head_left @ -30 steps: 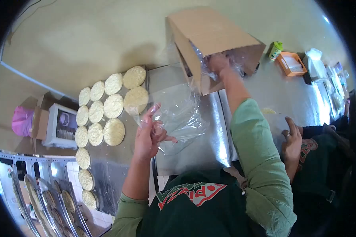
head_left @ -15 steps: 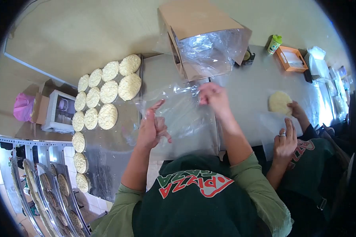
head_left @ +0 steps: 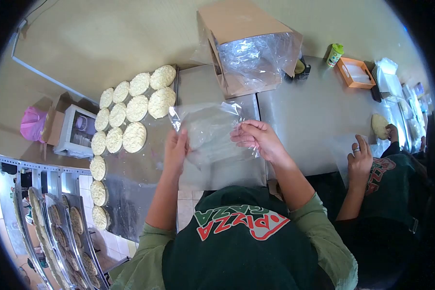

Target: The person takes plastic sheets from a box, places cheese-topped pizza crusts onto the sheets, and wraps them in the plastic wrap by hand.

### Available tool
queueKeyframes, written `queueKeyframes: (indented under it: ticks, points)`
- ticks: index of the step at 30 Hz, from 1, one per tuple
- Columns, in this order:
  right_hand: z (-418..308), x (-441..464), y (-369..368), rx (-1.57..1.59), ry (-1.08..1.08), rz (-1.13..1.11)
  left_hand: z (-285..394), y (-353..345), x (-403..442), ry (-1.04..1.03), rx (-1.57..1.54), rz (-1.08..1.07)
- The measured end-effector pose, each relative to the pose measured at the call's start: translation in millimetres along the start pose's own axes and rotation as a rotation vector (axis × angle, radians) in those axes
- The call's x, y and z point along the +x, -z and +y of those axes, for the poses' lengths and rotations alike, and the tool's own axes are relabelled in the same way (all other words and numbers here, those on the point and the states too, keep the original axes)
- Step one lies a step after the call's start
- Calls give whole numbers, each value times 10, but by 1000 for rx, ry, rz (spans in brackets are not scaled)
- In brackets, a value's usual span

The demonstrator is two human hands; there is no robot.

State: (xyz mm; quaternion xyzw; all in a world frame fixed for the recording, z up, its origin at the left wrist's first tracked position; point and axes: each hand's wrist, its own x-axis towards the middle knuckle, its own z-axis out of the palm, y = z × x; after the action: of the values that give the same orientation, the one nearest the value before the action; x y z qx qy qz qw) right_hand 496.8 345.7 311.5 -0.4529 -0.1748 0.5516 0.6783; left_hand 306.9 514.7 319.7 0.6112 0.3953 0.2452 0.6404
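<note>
A clear plastic bag point(head_left: 210, 128) is stretched flat between my two hands above the steel table. My left hand point(head_left: 176, 149) grips its left edge, thumb up and the other fingers mostly behind the film. At the bag's right edge, my right hand point(head_left: 257, 137) pinches the film between thumb and fingers. To the left, several cheese-topped pizza bases point(head_left: 134, 137) lie in rows on a metal tray point(head_left: 135, 193), the nearest ones just beyond my left hand.
An open cardboard box point(head_left: 246, 21) stuffed with clear plastic bags point(head_left: 251, 58) stands at the back. On my right, a co-worker's hand point(head_left: 360, 157) holds clear film and the other holds a round base point(head_left: 380, 126). An orange tray point(head_left: 355, 72) sits beyond; a rack point(head_left: 58, 212) stands lower left.
My left hand has closed on the bag's left edge, and my right hand has come down and nearer me. The bag is spread wider. The co-worker's round base has moved farther right.
</note>
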Motion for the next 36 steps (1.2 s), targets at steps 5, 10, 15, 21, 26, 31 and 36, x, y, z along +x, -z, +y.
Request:
queueKeyframes:
  ticks: [5,10,15,21,26,31,36]
  points:
    - [165,-80,-358,-221,212,171,28,-43,-74,-364,238,139]
    - [462,44,-638,-603,429,276,-5,-362,-185,-148,29,-239]
    - [539,1,-470,-928,509,437,80,-43,-122,420,-752,-328]
    - [519,28,-425,-265,247,491,-297,-98,-60,210,-601,-290]
    - [515,-11,-506,290,96,316,-159,-192,-184,354,-611,-189]
    - [931,11,-373,124,5,637,-607,-491,-82,293,-539,-116]
    - [1038,-66,885,144,95,803,-304,-442,-174,453,-592,-197]
